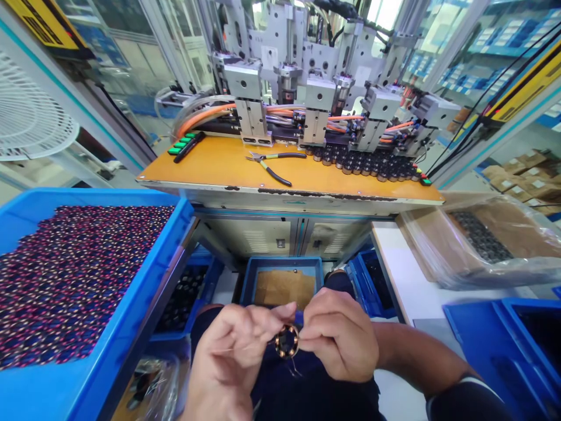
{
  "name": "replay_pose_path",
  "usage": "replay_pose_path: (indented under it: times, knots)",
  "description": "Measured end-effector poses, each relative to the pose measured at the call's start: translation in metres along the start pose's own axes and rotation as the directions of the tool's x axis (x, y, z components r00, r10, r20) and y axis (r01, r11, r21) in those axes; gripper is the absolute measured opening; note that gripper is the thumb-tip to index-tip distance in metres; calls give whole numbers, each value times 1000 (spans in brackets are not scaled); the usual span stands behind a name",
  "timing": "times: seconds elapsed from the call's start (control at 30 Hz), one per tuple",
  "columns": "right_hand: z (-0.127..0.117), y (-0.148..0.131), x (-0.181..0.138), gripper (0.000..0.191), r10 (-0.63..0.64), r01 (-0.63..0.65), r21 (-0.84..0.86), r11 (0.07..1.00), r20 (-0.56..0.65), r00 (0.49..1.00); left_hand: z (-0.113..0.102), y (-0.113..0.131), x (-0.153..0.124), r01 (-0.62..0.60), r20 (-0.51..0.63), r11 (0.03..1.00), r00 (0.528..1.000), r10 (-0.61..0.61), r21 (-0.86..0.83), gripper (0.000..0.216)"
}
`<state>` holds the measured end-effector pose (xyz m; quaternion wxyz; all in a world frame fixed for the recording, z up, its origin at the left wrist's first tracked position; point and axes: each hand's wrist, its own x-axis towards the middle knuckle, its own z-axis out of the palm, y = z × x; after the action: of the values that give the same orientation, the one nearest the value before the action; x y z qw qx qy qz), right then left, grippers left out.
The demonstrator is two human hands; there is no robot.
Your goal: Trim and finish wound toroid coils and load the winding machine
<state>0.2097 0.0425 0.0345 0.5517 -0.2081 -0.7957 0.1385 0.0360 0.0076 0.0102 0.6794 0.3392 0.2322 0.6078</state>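
Observation:
A small round motor stator (287, 341), dark with copper windings around its open centre, is held up over my lap. Two thin wire leads hang from its lower edge. My left hand (239, 345) grips it from the left, with the fingers bent over its upper side. At its right edge, the thumb and fingers of my right hand (339, 333) are pinched together. Whether they hold the rim or a fine wire is too small to tell.
Left stands a blue bin (186, 204) heaped with pink-and-copper wound parts. Ahead, pliers (276, 166) and rows of black cylindrical parts (368, 162) lie on an orange bench (205, 169) below a machine (307, 88). A blue tray (248, 280) sits underneath; a plastic-lined box (539, 234) stands right.

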Motion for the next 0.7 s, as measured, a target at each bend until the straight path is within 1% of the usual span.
replay_pose_path:
  times: [0.03,0.07,0.13,0.17,0.2,0.23,0.27,0.33,0.4,0.47,0.53,0.6,0.67,0.7]
  knots:
    - [-1,2,0,16,-54,54,-5,999,10,998,-2,0,3,52,49,998,997,-54,31,52]
    - [-1,3,1,17,-99,99,-9,995,24,995,-3,1,6,125,95,988,987,-133,85,53]
    - [-3,5,2,19,-144,146,-28,989,48,988,-5,5,10,271,168,941,937,-306,203,49]
    - [-3,5,3,20,-154,157,-46,987,53,987,-5,7,11,308,191,919,914,-357,245,45]
    - [-4,6,3,21,-157,161,-66,985,57,986,-4,9,11,321,197,906,904,-380,276,41]
    - [-5,6,4,21,-156,161,-88,983,61,986,-3,10,11,314,176,902,910,-374,296,36]
    - [-6,6,4,20,-151,158,-114,981,62,987,-1,11,10,295,136,904,927,-350,310,31]
    - [-7,7,5,18,-125,132,-161,978,55,991,5,10,6,254,31,915,960,-277,315,23]
    - [-7,6,5,17,-80,86,-196,977,38,996,11,7,3,214,-62,938,977,-205,273,19]
    - [-7,6,5,17,-24,27,-209,978,17,1000,17,4,-1,166,-120,960,983,-141,225,21]
    - [-6,6,5,18,29,-30,-198,980,-7,1000,19,2,-2,101,-141,976,987,-74,193,23]
    - [-5,8,5,19,56,-59,-167,984,-21,998,18,1,0,42,-139,993,990,-26,114,30]
    - [-5,10,4,19,34,-36,-135,990,-16,999,15,0,5,32,-125,999,992,-31,2,39]
    - [-5,11,4,18,8,-9,-123,992,-7,1000,12,0,8,53,-112,998,992,-57,-37,42]
